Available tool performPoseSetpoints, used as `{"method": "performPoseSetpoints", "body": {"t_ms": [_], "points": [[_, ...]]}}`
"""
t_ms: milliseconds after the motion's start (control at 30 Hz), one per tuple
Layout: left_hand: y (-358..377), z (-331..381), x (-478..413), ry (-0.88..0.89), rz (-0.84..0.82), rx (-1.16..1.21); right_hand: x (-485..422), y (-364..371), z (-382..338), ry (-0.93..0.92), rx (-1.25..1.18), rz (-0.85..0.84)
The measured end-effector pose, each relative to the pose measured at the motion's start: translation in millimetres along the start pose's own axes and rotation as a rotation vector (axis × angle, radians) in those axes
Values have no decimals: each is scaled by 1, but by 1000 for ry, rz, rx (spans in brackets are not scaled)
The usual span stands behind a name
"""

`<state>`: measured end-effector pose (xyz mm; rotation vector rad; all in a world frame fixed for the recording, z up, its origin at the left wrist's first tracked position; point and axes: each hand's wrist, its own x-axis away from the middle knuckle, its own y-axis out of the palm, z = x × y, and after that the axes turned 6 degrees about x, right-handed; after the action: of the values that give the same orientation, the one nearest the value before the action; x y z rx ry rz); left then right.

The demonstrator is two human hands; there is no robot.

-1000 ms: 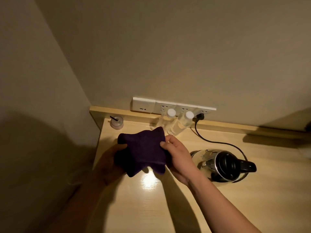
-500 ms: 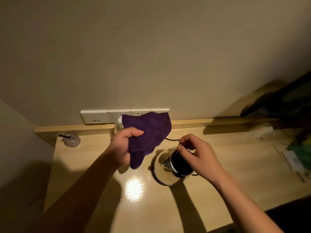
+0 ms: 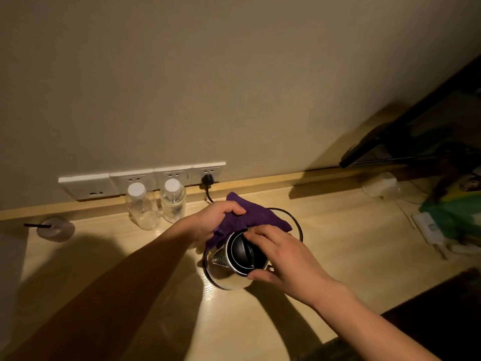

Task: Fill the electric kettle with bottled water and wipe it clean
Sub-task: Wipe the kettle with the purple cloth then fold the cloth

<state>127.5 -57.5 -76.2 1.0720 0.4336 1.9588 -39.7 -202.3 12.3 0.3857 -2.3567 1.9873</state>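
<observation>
- Head view looks down on my right hand (image 3: 283, 259), its fingers (image 3: 260, 233) curled over the black lid of the kettle (image 3: 234, 267) and the thumb pressed against the near side of the steel body, so the hand clamps the kettle from above.
- My left hand (image 3: 216, 220) is closed on a bunched purple cloth (image 3: 257, 217), which is held against the far side of the kettle, just behind the lid.
- That cloth looks soft and thick, a napped weave that folds into any shape; I judge it light and grippy enough to pinch anywhere.
- Mirror-bright, the kettle's steel wall is rounded and probably slippery; the matte lid and the handle hidden under my palm seem the safer holds.
- I cannot tell if it holds water; if full it would feel heavy and slosh.
- It stands on the pale wood-grain tabletop (image 3: 338, 230), smooth and glossy under the lamp glare.
- A thin black cord (image 3: 294, 220) loops behind it to a plug in the white wall sockets (image 3: 145, 178); tugging could drag the base.
- Two clear plastic bottles (image 3: 156, 204) with white caps stand near the wall, left of the kettle, thin-walled and likely easy to dent.
</observation>
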Motion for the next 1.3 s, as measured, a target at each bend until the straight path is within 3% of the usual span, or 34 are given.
{"method": "performPoseSetpoints", "body": {"t_ms": [133, 400, 500, 733, 933, 1133, 1300], "points": [[-12, -9, -7, 1, -30, -59, 1, 2, 3, -24, -2, 24], [-31, -49, -5, 66, 310, -15, 2, 7, 7, -50, 28, 62], [-27, -60, 10, 176, 380, 47, 2, 6, 6, -15, 64, 47], [-9, -82, 43, 547, 271, 317, -7, 12, -17, 130, 145, 82], [-2, -100, 25, 471, 482, 541, -12, 18, -31, 200, 197, 156], [-12, -130, 16, 374, 706, 485, -17, 17, -22, 150, 158, 129], [12, -127, 27, 443, 688, 503, -26, -2, 9, -22, -52, -90]]}}
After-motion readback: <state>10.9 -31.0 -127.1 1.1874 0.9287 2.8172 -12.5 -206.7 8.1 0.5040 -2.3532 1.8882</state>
